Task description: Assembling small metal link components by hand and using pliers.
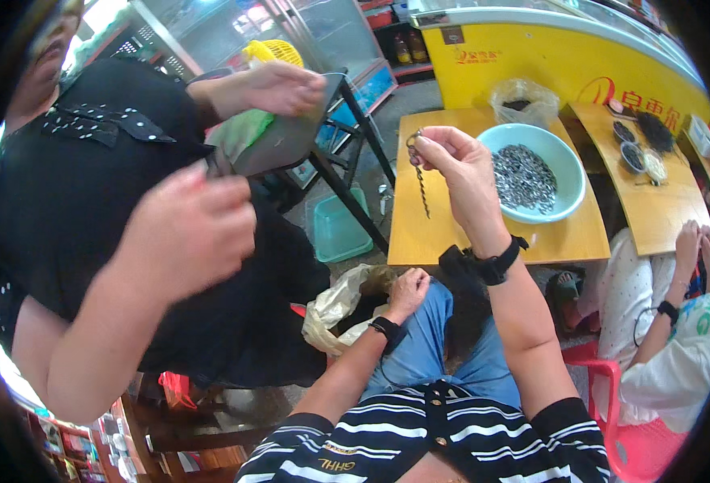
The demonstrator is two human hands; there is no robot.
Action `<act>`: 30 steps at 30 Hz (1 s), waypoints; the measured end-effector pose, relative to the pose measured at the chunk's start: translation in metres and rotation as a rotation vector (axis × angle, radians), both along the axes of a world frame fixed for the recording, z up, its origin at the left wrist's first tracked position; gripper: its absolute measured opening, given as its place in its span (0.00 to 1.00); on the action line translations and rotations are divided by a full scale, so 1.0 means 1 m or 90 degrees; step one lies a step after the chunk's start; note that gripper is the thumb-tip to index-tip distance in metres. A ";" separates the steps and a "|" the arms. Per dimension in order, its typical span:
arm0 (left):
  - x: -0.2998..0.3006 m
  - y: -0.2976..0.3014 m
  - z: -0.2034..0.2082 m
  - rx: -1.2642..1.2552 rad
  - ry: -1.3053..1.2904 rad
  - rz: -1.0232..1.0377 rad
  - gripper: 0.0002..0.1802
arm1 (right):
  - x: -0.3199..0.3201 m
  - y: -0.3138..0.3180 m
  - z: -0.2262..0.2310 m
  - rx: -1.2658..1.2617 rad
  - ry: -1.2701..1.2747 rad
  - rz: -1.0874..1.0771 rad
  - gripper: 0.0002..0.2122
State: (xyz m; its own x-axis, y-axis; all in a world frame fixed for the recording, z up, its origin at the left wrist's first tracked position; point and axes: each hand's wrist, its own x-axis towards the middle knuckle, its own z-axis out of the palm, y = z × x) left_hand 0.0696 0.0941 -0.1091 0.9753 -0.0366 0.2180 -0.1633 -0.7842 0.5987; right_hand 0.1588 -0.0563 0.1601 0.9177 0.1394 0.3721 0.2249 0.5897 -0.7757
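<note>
My right hand (pixel 455 161) is raised over the left part of the yellow table (pixel 419 241). Its thumb and fingers pinch a short dark metal chain (pixel 422 191) with a ring at the top; the chain hangs straight down. Just right of this hand stands a light blue basin (pixel 572 183) heaped with small shiny metal pieces, too small to name. My left hand (pixel 408 293) rests on my left knee with its fingers curled in; whether anything is inside them is hidden. Beside it an opened translucent plastic bag (pixel 328 319) stands against my leg.
Close on my left a person in black (pixel 234 298) stands with both hands raised. A dark table (pixel 290 145) and a teal tub (pixel 343 225) lie beyond. Another person (pixel 677 354) sits at right by a second table (pixel 653 213) holding small containers. A clear bag (pixel 525 103) sits behind the basin.
</note>
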 end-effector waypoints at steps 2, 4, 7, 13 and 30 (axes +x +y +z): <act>-0.002 -0.004 0.001 -0.006 -0.010 -0.006 0.08 | -0.001 0.001 0.001 -0.015 -0.005 0.000 0.08; -0.002 -0.004 0.002 -0.010 -0.011 -0.002 0.08 | -0.001 0.005 0.002 -0.030 -0.013 -0.004 0.07; -0.003 -0.003 0.002 -0.013 -0.017 0.008 0.08 | 0.005 0.013 -0.003 -0.063 -0.044 -0.017 0.07; 0.002 0.000 0.003 0.000 -0.030 0.012 0.08 | 0.009 0.015 -0.007 -0.099 -0.020 -0.021 0.08; 0.000 0.004 0.010 -0.095 0.002 -0.030 0.09 | -0.003 0.003 -0.026 -0.111 -0.031 -0.031 0.12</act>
State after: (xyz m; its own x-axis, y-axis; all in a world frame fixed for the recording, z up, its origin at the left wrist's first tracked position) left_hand 0.0695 0.0984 -0.0987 0.9740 -0.0504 0.2209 -0.1958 -0.6776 0.7089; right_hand 0.1562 -0.0532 0.1341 0.9067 0.1616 0.3896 0.2891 0.4348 -0.8529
